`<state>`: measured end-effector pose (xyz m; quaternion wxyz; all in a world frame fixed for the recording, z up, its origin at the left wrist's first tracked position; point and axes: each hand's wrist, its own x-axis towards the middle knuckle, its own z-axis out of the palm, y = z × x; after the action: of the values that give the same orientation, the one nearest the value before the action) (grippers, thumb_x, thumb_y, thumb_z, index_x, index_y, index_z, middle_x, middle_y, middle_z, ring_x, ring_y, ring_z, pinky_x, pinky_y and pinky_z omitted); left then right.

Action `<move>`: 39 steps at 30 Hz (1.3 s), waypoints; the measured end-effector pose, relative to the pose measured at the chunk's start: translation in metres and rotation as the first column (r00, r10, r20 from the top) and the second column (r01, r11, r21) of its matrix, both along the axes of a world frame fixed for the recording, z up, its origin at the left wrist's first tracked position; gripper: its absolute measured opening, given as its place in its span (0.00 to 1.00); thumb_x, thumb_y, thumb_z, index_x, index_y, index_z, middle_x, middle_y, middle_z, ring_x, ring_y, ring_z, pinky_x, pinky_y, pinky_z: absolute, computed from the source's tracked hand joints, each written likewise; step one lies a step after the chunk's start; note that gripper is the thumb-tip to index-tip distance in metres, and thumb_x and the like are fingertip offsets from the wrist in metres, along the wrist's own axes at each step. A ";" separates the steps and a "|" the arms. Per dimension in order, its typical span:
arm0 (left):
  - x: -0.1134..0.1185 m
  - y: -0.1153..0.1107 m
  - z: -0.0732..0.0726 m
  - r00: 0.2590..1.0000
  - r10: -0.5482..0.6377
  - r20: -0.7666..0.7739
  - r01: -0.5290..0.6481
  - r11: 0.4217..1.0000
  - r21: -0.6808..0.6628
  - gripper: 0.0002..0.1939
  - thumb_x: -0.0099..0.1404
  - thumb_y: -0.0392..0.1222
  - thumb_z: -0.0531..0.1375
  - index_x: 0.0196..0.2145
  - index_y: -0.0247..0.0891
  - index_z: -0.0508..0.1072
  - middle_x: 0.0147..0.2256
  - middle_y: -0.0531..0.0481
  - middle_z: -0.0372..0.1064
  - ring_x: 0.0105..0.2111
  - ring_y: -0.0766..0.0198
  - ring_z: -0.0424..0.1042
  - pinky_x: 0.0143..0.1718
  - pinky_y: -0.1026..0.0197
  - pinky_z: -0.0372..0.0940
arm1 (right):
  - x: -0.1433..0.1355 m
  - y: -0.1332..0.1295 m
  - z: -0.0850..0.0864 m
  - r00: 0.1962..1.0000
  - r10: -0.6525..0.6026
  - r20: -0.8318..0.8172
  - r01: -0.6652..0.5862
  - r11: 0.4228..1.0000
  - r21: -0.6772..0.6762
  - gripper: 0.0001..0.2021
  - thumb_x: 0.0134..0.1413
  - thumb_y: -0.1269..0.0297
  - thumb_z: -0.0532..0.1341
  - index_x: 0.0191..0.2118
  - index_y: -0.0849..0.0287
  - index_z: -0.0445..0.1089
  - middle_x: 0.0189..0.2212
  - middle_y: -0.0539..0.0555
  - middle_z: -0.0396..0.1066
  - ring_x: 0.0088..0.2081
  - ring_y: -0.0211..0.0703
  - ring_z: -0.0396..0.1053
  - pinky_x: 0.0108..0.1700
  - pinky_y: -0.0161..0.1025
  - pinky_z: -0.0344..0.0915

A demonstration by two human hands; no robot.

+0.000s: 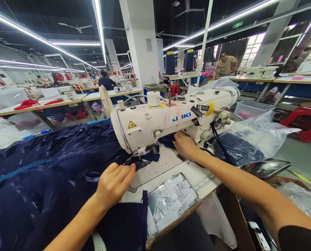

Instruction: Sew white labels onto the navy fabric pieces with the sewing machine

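Note:
A white sewing machine [150,120] stands across the table in front of me. My left hand [116,183] is closed at the left of the needle area, its fingers pinching the edge of navy fabric [131,161]. A part of that fabric lies at the presser foot [141,153]. Reaching beneath the machine's arm, my right hand [185,144] has its fingers curled on more navy cloth [167,140]; its fingertips are partly hidden. Closer to me, a metal tray [196,200] holds white printed labels [168,195]. A navy piece [122,223] hangs at the table's front edge.
A large heap of navy fabric [45,184] spreads over the left side. On the right sit a clear plastic bag [265,139] with navy cloth inside and a dark tray [270,167]. Two navy thread cones [169,63] stand behind the machine. Other people [225,66] are farther back.

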<state>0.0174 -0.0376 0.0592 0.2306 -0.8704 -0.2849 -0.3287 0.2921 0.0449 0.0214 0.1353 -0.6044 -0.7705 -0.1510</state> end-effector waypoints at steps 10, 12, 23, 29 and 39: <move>0.018 0.023 -0.065 0.939 0.061 -0.339 -0.101 0.990 -0.101 0.16 0.63 0.30 0.47 0.20 0.35 0.66 0.18 0.53 0.63 0.18 0.68 0.60 0.26 0.62 0.51 | 0.003 0.006 -0.006 0.995 0.005 0.103 0.002 0.998 -0.065 0.10 0.52 0.76 0.49 0.34 0.66 0.67 0.33 0.63 0.68 0.35 0.49 0.67 0.32 0.39 0.57; 0.011 0.020 -0.066 0.939 0.081 -0.333 -0.134 0.981 -0.139 0.16 0.63 0.31 0.47 0.21 0.35 0.67 0.18 0.52 0.64 0.19 0.68 0.60 0.26 0.62 0.51 | 0.006 0.000 -0.002 0.995 -0.057 0.077 0.059 0.998 -0.033 0.11 0.53 0.76 0.47 0.35 0.68 0.66 0.34 0.64 0.67 0.33 0.48 0.67 0.28 0.38 0.55; 0.024 0.000 -0.062 0.908 0.071 -0.413 -0.102 0.993 -0.053 0.15 0.60 0.25 0.47 0.21 0.33 0.66 0.19 0.50 0.65 0.19 0.64 0.62 0.26 0.60 0.52 | -0.049 -0.040 -0.014 0.646 0.687 0.333 -0.739 0.672 0.048 0.13 0.59 0.74 0.46 0.37 0.64 0.68 0.39 0.60 0.67 0.36 0.43 0.63 0.41 0.41 0.57; 0.002 -0.005 -0.056 0.830 0.153 -0.536 -0.123 0.988 0.092 0.15 0.57 0.23 0.46 0.21 0.32 0.67 0.18 0.49 0.63 0.18 0.63 0.62 0.25 0.59 0.51 | -0.052 -0.026 -0.022 0.601 0.725 0.336 -0.777 0.629 0.034 0.13 0.57 0.75 0.47 0.42 0.65 0.67 0.47 0.61 0.64 0.46 0.47 0.59 0.50 0.48 0.51; 0.012 0.003 -0.059 0.838 0.138 -0.528 -0.101 0.990 0.098 0.14 0.56 0.24 0.48 0.19 0.33 0.66 0.18 0.49 0.64 0.17 0.63 0.63 0.25 0.59 0.51 | -0.091 -0.039 -0.020 0.819 0.572 0.046 -0.566 0.819 -0.092 0.10 0.55 0.62 0.53 0.33 0.63 0.67 0.33 0.58 0.65 0.36 0.46 0.61 0.39 0.42 0.55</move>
<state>0.0294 -0.0345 0.0003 0.3495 -0.8997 -0.2524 -0.0684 0.2015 0.0056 0.0018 0.1240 -0.3456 -0.9251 -0.0966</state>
